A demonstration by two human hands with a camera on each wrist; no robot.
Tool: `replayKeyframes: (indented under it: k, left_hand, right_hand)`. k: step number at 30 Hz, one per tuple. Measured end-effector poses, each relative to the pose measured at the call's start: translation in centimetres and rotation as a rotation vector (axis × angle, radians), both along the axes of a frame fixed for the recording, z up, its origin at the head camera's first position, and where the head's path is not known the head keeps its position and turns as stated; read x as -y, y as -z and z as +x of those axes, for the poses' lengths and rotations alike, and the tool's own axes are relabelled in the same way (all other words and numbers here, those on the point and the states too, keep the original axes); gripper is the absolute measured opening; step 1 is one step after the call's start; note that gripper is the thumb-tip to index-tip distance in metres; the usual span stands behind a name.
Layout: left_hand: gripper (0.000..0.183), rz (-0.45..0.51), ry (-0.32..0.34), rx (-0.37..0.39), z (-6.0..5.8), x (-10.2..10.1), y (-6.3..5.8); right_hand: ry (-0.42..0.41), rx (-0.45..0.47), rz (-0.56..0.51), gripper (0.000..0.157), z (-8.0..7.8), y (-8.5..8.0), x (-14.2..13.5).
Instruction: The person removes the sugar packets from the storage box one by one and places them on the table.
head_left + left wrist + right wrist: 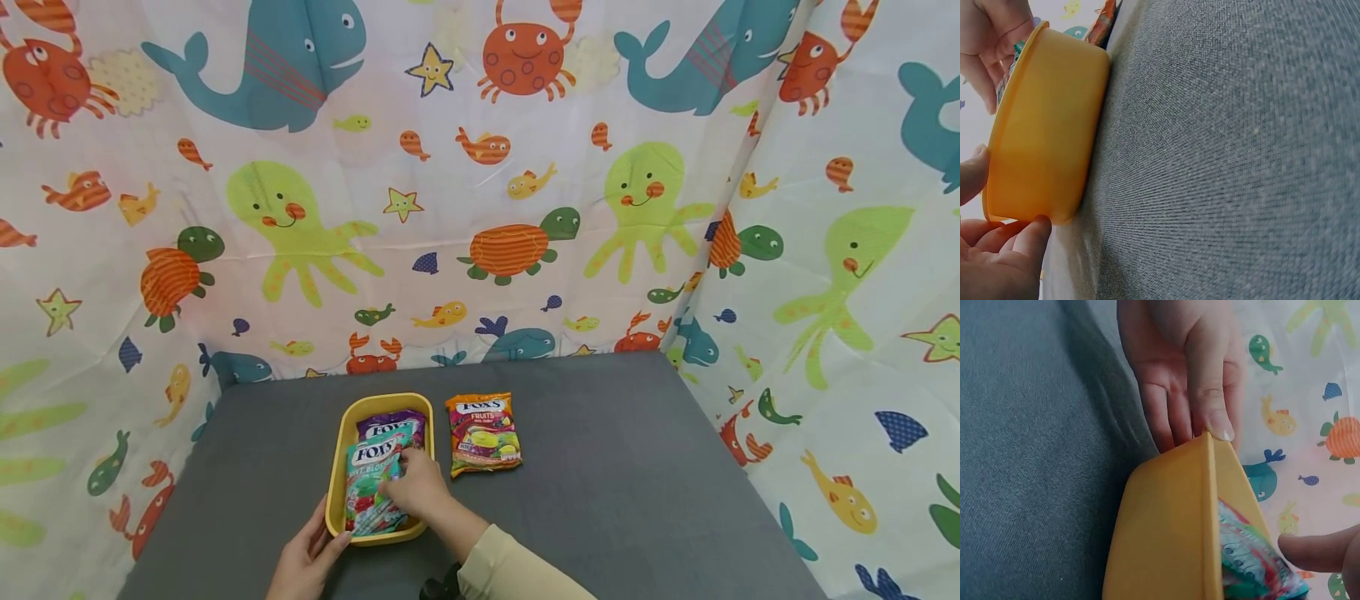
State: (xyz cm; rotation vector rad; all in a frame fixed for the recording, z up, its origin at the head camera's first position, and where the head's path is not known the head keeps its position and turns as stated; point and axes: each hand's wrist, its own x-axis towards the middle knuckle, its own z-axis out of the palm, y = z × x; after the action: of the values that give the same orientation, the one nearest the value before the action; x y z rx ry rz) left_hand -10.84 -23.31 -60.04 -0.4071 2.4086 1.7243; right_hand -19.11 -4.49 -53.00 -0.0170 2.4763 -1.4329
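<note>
A yellow plastic tub (336,475) stands on the grey cloth. My left hand (307,554) holds its near left corner, the thumb over the rim and the fingers against the outer wall, as the left wrist view also shows. Inside lies a teal Fox's mint candy bag (367,483), partly over a purple Fox's candy bag (405,418). My right hand (422,487) reaches in over the tub's right side and grips the teal bag by its right edge, thumb on its front. In the right wrist view that thumb (1319,551) shows at the crinkled bag; the other fingers are hidden.
An orange-red Fox's fruits candy bag (484,435) lies flat just right of the tub. Grey cloth (615,475) covers the table. A curtain (420,183) printed with sea animals hangs behind and along both sides.
</note>
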Motion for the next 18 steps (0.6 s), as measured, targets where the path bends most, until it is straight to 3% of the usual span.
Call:
replayKeyframes:
  k: [11, 18]
  left_hand:
    - [0.096, 0.014, -0.002, 0.015, -0.13, 0.14, 0.17]
    - [0.093, 0.035, -0.011, -0.003, 0.0, 0.08, 0.08]
  right_hand:
    - [0.027, 0.053, 0.002, 0.052, -0.51, 0.59, -0.3]
    - [0.05, 0.054, -0.091, 0.041, -0.84, 0.64, -0.66]
